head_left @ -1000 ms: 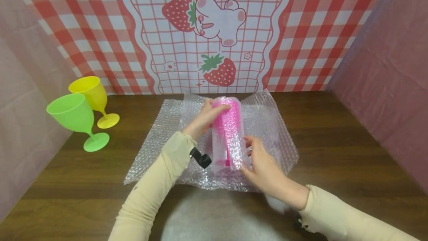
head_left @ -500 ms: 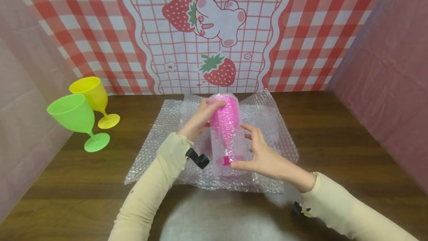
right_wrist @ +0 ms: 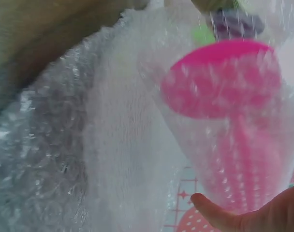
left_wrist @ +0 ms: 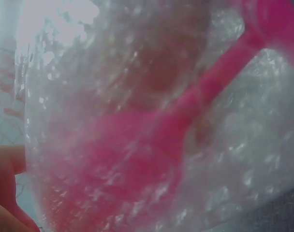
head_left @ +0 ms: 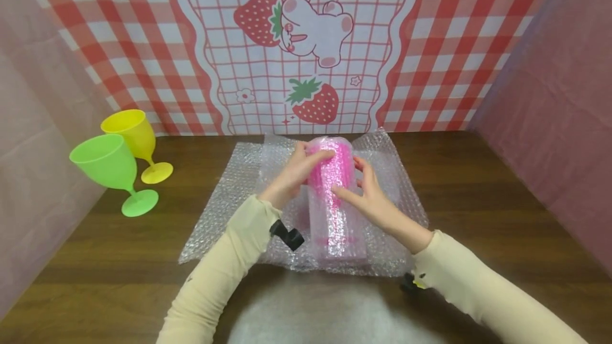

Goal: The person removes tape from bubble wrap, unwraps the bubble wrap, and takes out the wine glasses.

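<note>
In the head view a pink plastic goblet (head_left: 340,161) stands out through a roll of clear bubble wrap (head_left: 339,248) around it, bowl at the far end, foot nearest me. My left hand (head_left: 298,169) grips the roll's upper left, thumb across its front. On the other side my right hand (head_left: 368,195) holds it around the bowl, thumb on the front, fingertips at the right edge. The left wrist view gives the stem (left_wrist: 217,82) through the wrap. In the right wrist view the foot (right_wrist: 219,79) shows, with my right thumb (right_wrist: 219,212) beside the wrap.
Under the roll, a flat bubble wrap sheet (head_left: 229,200) covers the middle of the brown wooden table (head_left: 483,216). At the left stand a green goblet (head_left: 107,163) and a yellow goblet (head_left: 134,131). A red checked cloth (head_left: 444,46) hangs behind.
My right hand has moved up along the roll from its lower end to the bowl. The left hand keeps its grip, and the roll shifted slightly left, then back right.
</note>
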### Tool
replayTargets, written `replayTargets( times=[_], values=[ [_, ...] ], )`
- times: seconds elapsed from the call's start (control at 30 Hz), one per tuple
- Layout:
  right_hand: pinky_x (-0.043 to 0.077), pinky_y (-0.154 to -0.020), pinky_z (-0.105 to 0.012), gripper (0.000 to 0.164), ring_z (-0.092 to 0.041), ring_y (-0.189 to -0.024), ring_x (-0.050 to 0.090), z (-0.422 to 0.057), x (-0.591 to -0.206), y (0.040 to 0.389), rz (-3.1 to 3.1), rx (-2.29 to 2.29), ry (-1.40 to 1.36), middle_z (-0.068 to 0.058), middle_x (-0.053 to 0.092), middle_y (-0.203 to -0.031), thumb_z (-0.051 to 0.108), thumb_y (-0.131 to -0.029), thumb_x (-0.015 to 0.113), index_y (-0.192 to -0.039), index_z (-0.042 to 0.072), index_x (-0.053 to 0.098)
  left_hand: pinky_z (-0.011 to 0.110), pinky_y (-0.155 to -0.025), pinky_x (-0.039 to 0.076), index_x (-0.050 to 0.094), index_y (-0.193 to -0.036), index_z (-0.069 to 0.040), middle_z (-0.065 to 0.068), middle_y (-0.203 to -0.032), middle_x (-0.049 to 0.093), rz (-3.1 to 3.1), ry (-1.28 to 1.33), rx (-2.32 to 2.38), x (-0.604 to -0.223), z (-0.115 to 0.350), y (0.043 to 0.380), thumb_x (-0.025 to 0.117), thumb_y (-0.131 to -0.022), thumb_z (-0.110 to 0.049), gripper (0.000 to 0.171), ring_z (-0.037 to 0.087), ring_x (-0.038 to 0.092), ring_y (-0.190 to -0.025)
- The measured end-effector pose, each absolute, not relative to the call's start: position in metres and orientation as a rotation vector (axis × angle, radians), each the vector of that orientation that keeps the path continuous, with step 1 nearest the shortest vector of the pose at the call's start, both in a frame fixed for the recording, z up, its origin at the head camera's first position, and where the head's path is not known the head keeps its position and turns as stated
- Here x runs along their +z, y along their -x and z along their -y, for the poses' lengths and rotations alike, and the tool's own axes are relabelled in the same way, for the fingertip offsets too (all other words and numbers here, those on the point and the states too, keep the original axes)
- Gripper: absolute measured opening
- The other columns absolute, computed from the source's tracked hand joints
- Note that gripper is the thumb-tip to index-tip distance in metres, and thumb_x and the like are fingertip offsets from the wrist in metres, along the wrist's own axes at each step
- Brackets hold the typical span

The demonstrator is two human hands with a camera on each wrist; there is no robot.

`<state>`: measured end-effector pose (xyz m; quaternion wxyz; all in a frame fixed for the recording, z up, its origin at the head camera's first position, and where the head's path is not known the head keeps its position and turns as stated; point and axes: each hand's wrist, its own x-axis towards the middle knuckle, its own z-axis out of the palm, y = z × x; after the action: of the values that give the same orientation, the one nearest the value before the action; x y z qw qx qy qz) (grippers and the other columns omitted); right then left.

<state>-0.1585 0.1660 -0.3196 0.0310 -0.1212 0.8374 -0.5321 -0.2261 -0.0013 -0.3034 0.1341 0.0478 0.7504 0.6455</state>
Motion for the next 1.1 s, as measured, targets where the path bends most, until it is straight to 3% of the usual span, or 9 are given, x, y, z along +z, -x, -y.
replayTargets(
  times=[0.13,0.27,0.57,0.6,0.7,0.77,0.83,1.0,1.1],
  values=[
    [0.036,-0.098,-0.051,0.075,-0.042,-0.124,0.033,-0.165,-0.325,0.173,-2.455,-1.793,0.268,-0.021,0.007,-0.146,0.035,-0.091,0.048,-0.144,0.013,-0.001,0.037,-0.080,0.050,0.028,-0.128,-0.010,0.013,-0.126,0.041,-2.168,-0.143,1.866,-0.305,-0.001,0.223,0.064,-0.078,-0.041,0.069,0.027,0.051,-0.104],
    [0.039,-0.097,-0.049,0.076,-0.041,-0.120,0.037,-0.164,-0.331,0.181,-2.376,-1.856,0.176,-0.023,0.013,-0.142,0.035,-0.091,0.048,-0.144,0.014,-0.002,0.035,-0.076,0.052,0.026,-0.132,-0.009,0.014,-0.127,0.040,-2.136,-0.127,1.879,-0.309,-0.002,0.224,0.064,-0.080,-0.038,0.071,0.028,0.053,-0.101],
    [0.037,-0.098,-0.048,0.078,-0.040,-0.120,0.038,-0.161,-0.341,0.188,-2.377,-1.880,0.097,-0.024,0.020,-0.141,0.030,-0.087,0.056,-0.143,0.010,0.004,0.044,-0.095,0.042,0.039,-0.134,-0.011,0.013,-0.133,0.046,-2.576,-0.355,1.609,-0.314,0.008,0.236,0.061,-0.082,-0.031,0.059,0.028,0.046,-0.118],
    [0.036,-0.099,-0.049,0.078,-0.040,-0.121,0.037,-0.161,-0.342,0.188,-2.382,-1.874,0.092,-0.025,0.020,-0.141,0.030,-0.087,0.056,-0.143,0.010,0.005,0.042,-0.092,0.045,0.040,-0.134,-0.013,0.013,-0.132,0.048,-2.661,-0.409,1.556,-0.313,0.009,0.237,0.061,-0.081,-0.028,0.058,0.027,0.048,-0.116],
    [0.034,-0.100,-0.050,0.077,-0.040,-0.123,0.035,-0.160,-0.344,0.189,-2.407,-1.851,0.080,-0.025,0.021,-0.141,0.031,-0.087,0.056,-0.143,0.009,0.007,0.032,-0.067,0.052,0.042,-0.134,-0.014,0.012,-0.126,0.054,-2.848,-0.568,1.384,-0.308,0.009,0.239,0.059,-0.080,-0.018,0.056,0.021,0.059,-0.082],
    [0.033,-0.101,-0.050,0.077,-0.040,-0.124,0.033,-0.159,-0.344,0.189,-2.424,-1.841,0.072,-0.025,0.021,-0.141,0.032,-0.087,0.056,-0.143,0.009,0.008,0.027,-0.055,0.048,0.046,-0.131,-0.012,0.011,-0.121,0.058,-2.973,-0.659,1.208,-0.305,0.009,0.240,0.058,-0.080,-0.015,0.053,0.017,0.053,-0.063],
    [0.033,-0.101,-0.051,0.077,-0.041,-0.124,0.033,-0.158,-0.344,0.188,-2.435,-1.836,0.068,-0.025,0.021,-0.141,0.032,-0.087,0.057,-0.143,0.009,0.009,0.027,-0.054,0.047,0.051,-0.127,-0.011,0.009,-0.116,0.061,-3.079,-0.744,1.015,-0.302,0.007,0.240,0.058,-0.081,-0.014,0.047,0.016,0.048,-0.057],
    [0.034,-0.101,-0.050,0.079,-0.041,-0.123,0.035,-0.157,-0.343,0.188,-2.445,-1.831,0.051,-0.025,0.021,-0.141,0.032,-0.086,0.058,-0.143,0.010,0.009,0.031,-0.077,0.050,0.063,-0.111,-0.009,0.008,-0.105,0.066,-3.228,-0.859,0.668,-0.300,0.004,0.241,0.057,-0.082,-0.013,0.030,0.019,0.061,-0.085],
    [0.035,-0.100,-0.049,0.079,-0.041,-0.123,0.036,-0.157,-0.345,0.188,-2.450,-1.827,0.045,-0.025,0.022,-0.141,0.032,-0.086,0.059,-0.143,0.009,0.009,0.030,-0.075,0.051,0.064,-0.109,-0.008,0.008,-0.102,0.067,-3.248,-0.896,0.578,-0.301,0.001,0.243,0.056,-0.083,-0.011,0.027,0.020,0.063,-0.086]
  ],
)
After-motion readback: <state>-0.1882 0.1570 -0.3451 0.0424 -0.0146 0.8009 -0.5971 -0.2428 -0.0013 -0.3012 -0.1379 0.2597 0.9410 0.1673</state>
